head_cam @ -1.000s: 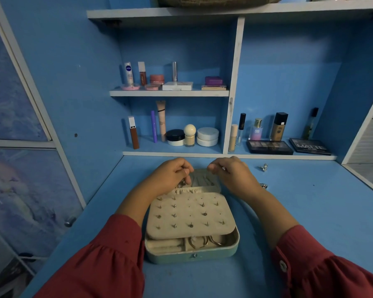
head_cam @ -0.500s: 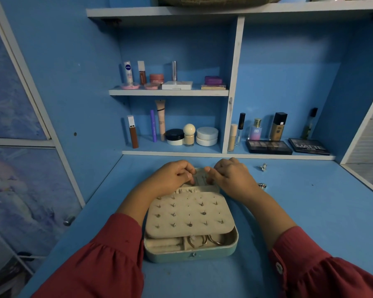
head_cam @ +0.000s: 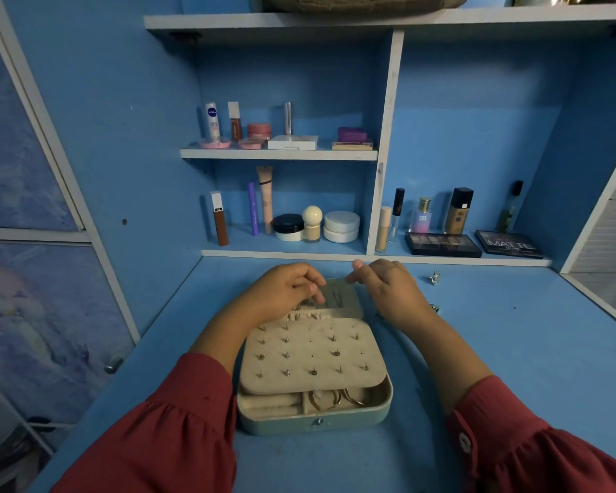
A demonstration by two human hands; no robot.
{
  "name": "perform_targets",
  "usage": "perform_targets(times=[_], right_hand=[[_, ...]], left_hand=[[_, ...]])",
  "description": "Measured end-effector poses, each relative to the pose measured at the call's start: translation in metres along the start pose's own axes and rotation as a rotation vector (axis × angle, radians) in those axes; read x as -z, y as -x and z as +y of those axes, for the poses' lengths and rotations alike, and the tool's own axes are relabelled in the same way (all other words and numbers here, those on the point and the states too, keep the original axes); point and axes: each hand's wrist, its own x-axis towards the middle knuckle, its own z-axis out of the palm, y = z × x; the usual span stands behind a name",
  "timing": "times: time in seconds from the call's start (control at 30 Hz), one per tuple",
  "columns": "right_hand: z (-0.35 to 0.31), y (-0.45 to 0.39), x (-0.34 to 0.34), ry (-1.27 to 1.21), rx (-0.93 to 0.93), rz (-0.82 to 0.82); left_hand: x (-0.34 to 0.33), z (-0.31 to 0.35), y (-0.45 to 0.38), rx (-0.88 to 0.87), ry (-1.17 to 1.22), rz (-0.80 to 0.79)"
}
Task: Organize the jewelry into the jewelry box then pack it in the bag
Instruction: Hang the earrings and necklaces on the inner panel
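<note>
Jewelry box (head_cam: 315,418) sits open near the front middle of the desk (head_cam: 512,350), its cream stud panel (head_cam: 312,354) folded down over the tray, with hoops (head_cam: 329,400) showing in the front compartment. Both hands work at the far end, over the lid (head_cam: 340,297), which lies back toward the shelves. The left hand (head_cam: 285,290) is curled, fingertips pinched low on the lid's inner face; what it holds, if anything, is too small to tell. The right hand (head_cam: 388,290) is half closed above the lid's right edge, thumb and forefinger together; I cannot tell if they grip anything.

The sorting step looks under way, probably fixing a small piece inside the lid. Two loose silver pieces (head_cam: 434,278) lie toward the desk's back right, one (head_cam: 434,308) just beside the right wrist, so the next move likely calls for a fine pinch there. The desk's right side and front edge offer open room; the left wall crowds the left elbow.
</note>
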Motion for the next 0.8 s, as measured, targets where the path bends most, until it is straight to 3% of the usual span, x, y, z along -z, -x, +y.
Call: perform_targets(times=[0.13, 0.4, 0.8], right_hand=[[0.004, -0.001, 0.008, -0.093, -0.058, 0.075], [-0.004, 0.006, 0.003, 0.311, 0.122, -0.133], [-0.011, 0.009, 0.001, 0.243, 0.184, -0.236]], left_hand=[[0.001, -0.001, -0.001, -0.017, 0.028, 0.073], [-0.002, -0.002, -0.002, -0.018, 0.031, 0.041], [-0.003, -0.005, -0.002, -0.054, -0.043, -0.019]])
